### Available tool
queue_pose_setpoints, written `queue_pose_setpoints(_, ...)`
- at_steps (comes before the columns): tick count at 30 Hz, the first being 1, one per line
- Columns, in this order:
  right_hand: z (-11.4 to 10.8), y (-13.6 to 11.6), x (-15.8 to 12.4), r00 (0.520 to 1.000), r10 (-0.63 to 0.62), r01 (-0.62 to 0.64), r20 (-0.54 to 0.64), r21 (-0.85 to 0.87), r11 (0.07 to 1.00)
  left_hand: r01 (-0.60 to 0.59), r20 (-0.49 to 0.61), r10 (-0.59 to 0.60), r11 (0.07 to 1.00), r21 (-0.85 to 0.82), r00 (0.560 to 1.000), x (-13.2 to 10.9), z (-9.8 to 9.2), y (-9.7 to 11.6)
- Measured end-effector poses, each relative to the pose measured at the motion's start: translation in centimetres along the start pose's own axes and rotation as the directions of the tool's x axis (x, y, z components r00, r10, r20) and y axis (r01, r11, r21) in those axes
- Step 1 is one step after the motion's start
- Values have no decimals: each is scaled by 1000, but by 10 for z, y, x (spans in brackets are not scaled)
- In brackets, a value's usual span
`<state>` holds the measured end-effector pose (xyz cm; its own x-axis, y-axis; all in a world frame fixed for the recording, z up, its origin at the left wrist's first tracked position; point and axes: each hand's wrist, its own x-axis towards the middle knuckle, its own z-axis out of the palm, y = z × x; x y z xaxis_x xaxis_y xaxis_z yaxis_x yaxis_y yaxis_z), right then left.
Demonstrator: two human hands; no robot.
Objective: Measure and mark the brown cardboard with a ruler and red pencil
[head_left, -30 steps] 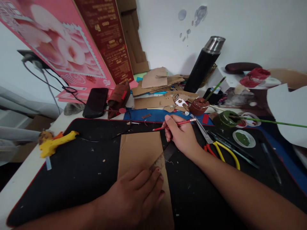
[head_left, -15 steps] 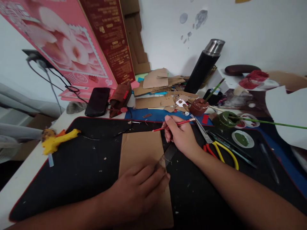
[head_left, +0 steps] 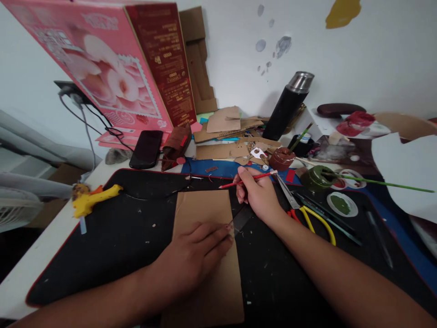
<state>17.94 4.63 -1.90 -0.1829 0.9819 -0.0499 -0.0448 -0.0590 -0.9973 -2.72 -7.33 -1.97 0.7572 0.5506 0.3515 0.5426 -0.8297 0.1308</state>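
My right hand (head_left: 257, 193) grips a red pencil (head_left: 247, 179), whose tip points left above the far edge of a cardboard piece (head_left: 205, 207). The brown cardboard lies flat on the black mat (head_left: 136, 246) in front of me. Over its right side, my left hand (head_left: 198, 255) has its fingers closed on a clear ruler (head_left: 241, 219). The ruler slants out past the cardboard's right edge towards my right wrist, and its near end is hidden under the fingers.
Scissors (head_left: 316, 223) with yellow and red handles lie right of my right hand, beside pens (head_left: 380, 239) and paint jars (head_left: 317, 177). A yellow glue gun (head_left: 95, 200) sits left. Behind are a phone (head_left: 146, 149), cardboard scraps (head_left: 221, 150), a thermos (head_left: 288, 107) and a pink box (head_left: 112, 77).
My left hand has moved slightly up the cardboard with the ruler, and its fingers lie flatter. The right hand keeps the pencil almost in place. The view has tilted up a little.
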Motion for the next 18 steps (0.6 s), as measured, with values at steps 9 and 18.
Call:
queue_pose_setpoints(9,-7,3,7,1000,-13,13,-18,-3,1000,72,122,-82,994,82,989,-16,-12,-12)
queue_pose_setpoints(18,-6,5,6,1000,-15,15,2,-2,1000,98,149,-121,983,154,981,-39,-27,-21)
